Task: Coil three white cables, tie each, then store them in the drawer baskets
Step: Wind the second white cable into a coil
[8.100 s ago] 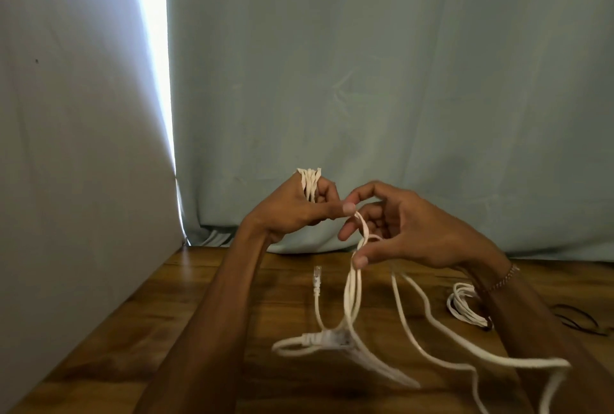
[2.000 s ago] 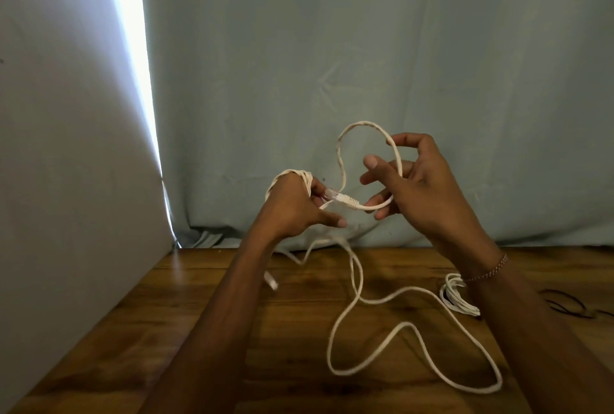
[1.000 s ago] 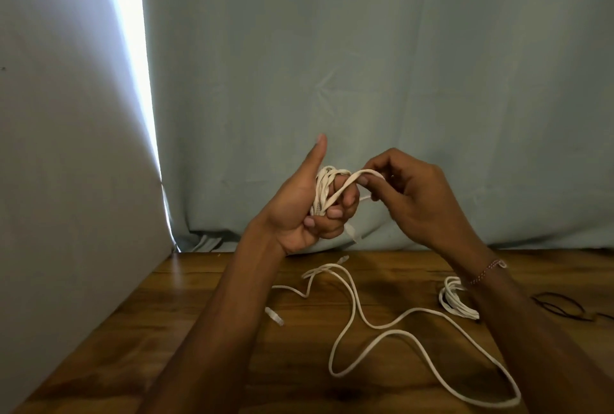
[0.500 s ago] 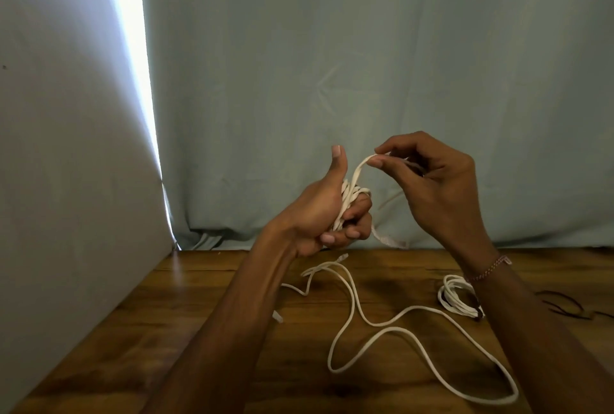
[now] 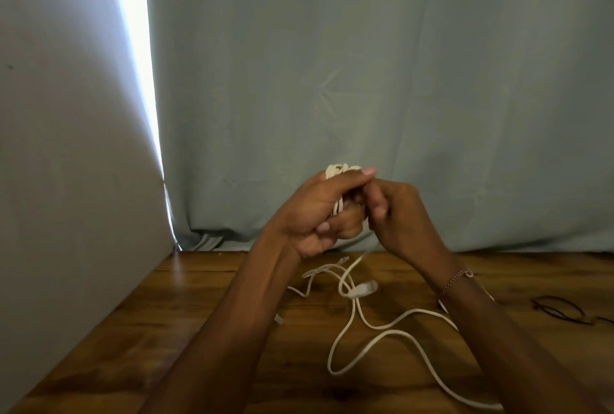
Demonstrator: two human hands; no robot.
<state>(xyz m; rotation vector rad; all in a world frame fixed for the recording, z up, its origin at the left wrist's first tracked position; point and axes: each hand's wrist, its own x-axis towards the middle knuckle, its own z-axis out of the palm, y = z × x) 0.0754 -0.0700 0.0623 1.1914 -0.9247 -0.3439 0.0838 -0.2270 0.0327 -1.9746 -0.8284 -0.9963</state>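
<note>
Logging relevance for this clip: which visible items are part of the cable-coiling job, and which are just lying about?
Job:
- coiled white cable, gripped in left hand
- right hand at the coil
- loose white cable on the table

Lying about:
- thin black cord, far right

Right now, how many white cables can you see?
2 clearly: a coiled cable gripped in the left hand, and a loose cable snaking on the table. Another may be hidden behind the right forearm.
</note>
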